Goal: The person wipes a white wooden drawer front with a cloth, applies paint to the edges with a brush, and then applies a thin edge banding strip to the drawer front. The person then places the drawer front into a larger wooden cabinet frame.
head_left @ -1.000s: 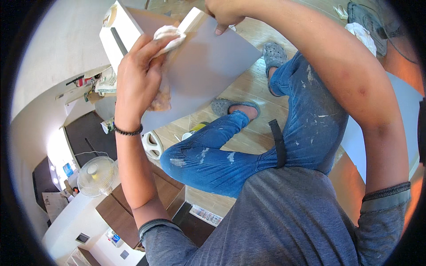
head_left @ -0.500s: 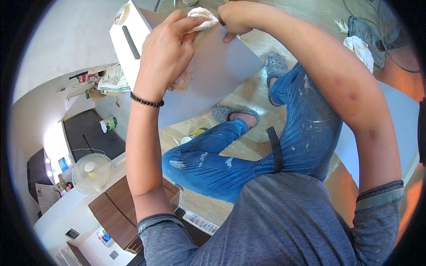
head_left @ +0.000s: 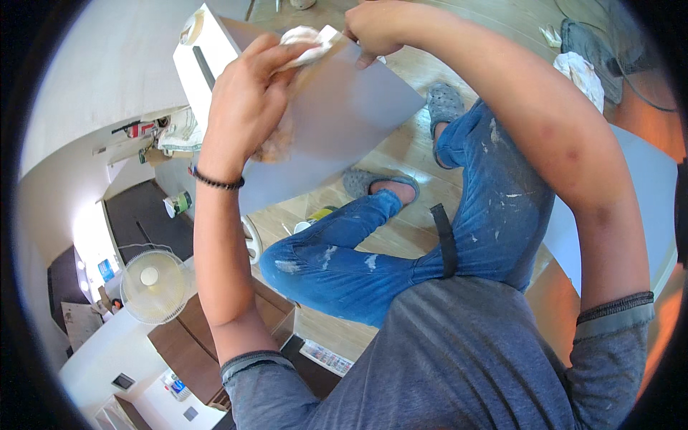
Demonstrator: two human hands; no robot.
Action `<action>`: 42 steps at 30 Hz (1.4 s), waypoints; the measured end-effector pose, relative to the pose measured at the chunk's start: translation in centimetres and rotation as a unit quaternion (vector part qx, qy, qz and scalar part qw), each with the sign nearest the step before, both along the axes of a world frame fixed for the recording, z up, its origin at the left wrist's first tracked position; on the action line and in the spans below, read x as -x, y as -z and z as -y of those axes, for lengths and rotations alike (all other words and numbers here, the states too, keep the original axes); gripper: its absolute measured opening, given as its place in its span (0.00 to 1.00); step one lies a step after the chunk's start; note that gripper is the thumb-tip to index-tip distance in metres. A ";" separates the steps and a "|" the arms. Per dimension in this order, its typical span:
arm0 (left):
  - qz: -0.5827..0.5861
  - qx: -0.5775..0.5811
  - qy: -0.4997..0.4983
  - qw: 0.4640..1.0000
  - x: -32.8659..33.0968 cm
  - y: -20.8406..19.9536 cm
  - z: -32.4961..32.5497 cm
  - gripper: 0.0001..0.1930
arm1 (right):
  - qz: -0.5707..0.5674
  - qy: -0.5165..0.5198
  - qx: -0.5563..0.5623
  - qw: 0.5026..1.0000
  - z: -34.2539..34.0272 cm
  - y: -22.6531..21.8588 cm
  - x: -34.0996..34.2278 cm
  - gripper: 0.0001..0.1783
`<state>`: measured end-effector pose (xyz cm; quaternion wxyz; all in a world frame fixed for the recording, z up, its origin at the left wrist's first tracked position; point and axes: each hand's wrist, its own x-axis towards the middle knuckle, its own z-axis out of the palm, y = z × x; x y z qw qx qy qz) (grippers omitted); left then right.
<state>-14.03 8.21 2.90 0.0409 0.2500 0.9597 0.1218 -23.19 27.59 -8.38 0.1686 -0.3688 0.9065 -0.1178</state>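
A large, smooth pale grey panel point(head_left: 344, 115) slants above my legs. My left hand point(head_left: 244, 100), wearing a dark beaded bracelet, is closed on a crumpled white cloth point(head_left: 304, 39). The cloth presses against the panel's top edge. To the right, my right hand point(head_left: 376, 32) grips that edge near the far corner, its thumb on the front face and its other fingers partly out of sight. A brownish patch point(head_left: 276, 143) shows on the panel beside my left wrist.
Left of the panel stands a white piece with a dark slot point(head_left: 203, 66). A round fan point(head_left: 153, 287) is at lower left. Another pale panel point(head_left: 623, 193) lies right of my knee, near a white cloth point(head_left: 580, 79). A yellow-labelled tub point(head_left: 320, 213) sits beside my shin.
My left hand has slid left along the panel's edge with the cloth, uncovering a bright bit of edge between the hands. My right hand stays almost in place.
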 end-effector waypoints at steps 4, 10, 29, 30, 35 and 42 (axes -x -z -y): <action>-0.063 0.037 0.033 0.997 1.1 0.2 -1.4 0.15 | 0.027 0.024 -0.001 0.999 -0.1 -0.5 -0.2 0.26; -0.022 0.034 0.007 0.999 0.6 -0.2 -0.9 0.14 | 0.021 -0.012 0.026 0.999 -1.0 -0.5 0.1 0.25; 0.015 -0.413 -0.143 0.900 -12.2 -3.1 1.5 0.18 | 0.182 0.074 0.107 0.975 -1.9 0.1 0.3 0.30; 0.004 -0.431 -0.144 0.891 -12.6 -2.3 1.8 0.17 | 0.180 0.086 0.129 0.971 -2.9 0.4 0.7 0.30; -0.039 -0.463 -0.177 0.868 -14.4 -0.5 2.7 0.16 | 0.176 0.200 0.247 0.932 -6.7 -1.9 0.3 0.24; -0.055 -0.577 -0.176 0.795 -16.1 0.0 2.6 0.14 | 0.140 0.127 0.418 0.888 -1.8 -9.9 -8.1 0.13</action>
